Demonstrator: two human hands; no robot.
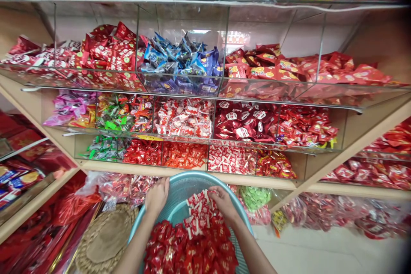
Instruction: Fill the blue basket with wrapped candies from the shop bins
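A pale teal plastic basket [189, 182] sits low in front of me, filled with red wrapped candies [195, 248] and a cluster of red-and-white wrapped candies [201, 207] at its far side. My left hand [157, 197] curls over the basket's left rim, fingers closed on it. My right hand [223, 201] rests on the red-and-white candies, its fingers bent down into them; whether it holds any I cannot make out.
Tiered clear acrylic bins [224, 90] of wrapped sweets in red, blue, green and pink fill the wooden shelves [224, 177] ahead. A woven straw mat [105, 239] lies left of the basket. Bagged sweets [118, 186] sit under the shelf; pale floor [321, 252] at right.
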